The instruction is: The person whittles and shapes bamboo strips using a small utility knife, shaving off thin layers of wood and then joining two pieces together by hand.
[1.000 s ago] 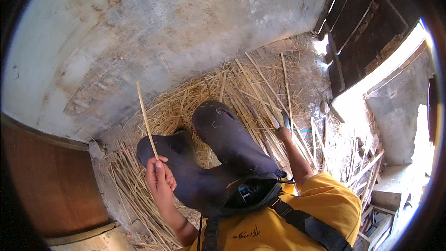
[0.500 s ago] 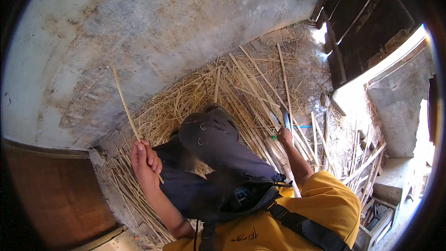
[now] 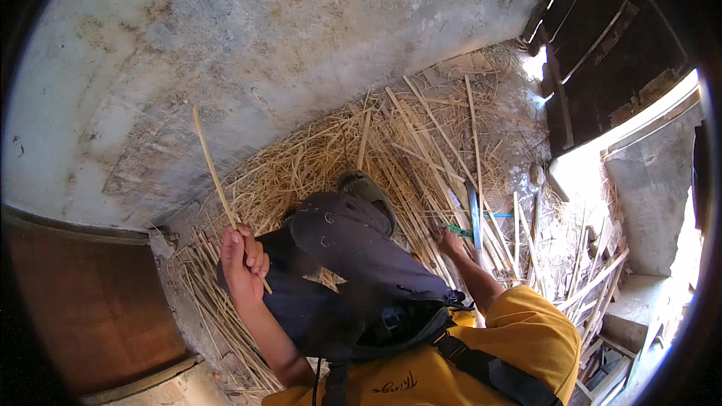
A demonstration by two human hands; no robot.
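My left hand [image 3: 244, 265] is raised at the left, its fingers closed around a thin bamboo strip [image 3: 209, 162]. The strip slants up toward the wall, and its short lower end pokes out below the fingers. At the right, my right hand [image 3: 450, 244] is closed on the green handle [image 3: 460, 231] of what looks like a knife. A long, bluish blade [image 3: 475, 218] shows just beyond that hand, over the strips on the floor. The join of handle and blade is hard to make out. My bent legs [image 3: 338, 229] lie between the hands.
Long bamboo strips [image 3: 421, 131] and curly shavings [image 3: 301, 158] cover the floor ahead. More thin strips [image 3: 218, 316] lie at the left. A stained wall [image 3: 301, 37] rises close in front; a brown panel [image 3: 90, 301] stands left. Poles [image 3: 598, 278] lean at the right.
My right hand has shifted slightly left and down, and the green handle now shows on its other side, toward the blade. My left hand still holds the strip; the view has tilted a little.
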